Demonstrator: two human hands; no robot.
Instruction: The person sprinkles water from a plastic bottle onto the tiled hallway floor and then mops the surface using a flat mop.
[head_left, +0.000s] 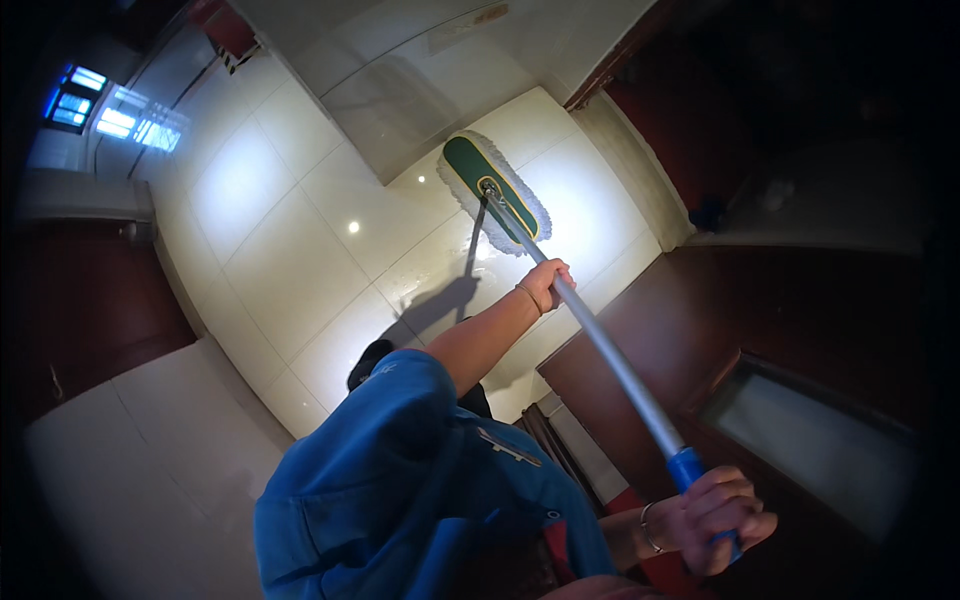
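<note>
A flat dust mop (465, 159) with a green top and a grey-white fringed pad rests on glossy pale floor tiles (300, 274). Its silver metal pole (619, 360) slants from the mop head towards the lower right. Around the lower part of the pole, not far above the mop head, my left hand (547, 285) is closed. My right hand (720, 517) grips the blue handle sleeve (686, 469) at the pole's upper end. A bracelet is on each wrist.
White tiled wall (405, 97) juts out with a corner beside the mop. A dark red-brown door (652, 322) with a glass panel (810, 442) stands close on the right. Another dark door (97, 300) is at left. A black shoe (367, 364) shows below my blue sleeve.
</note>
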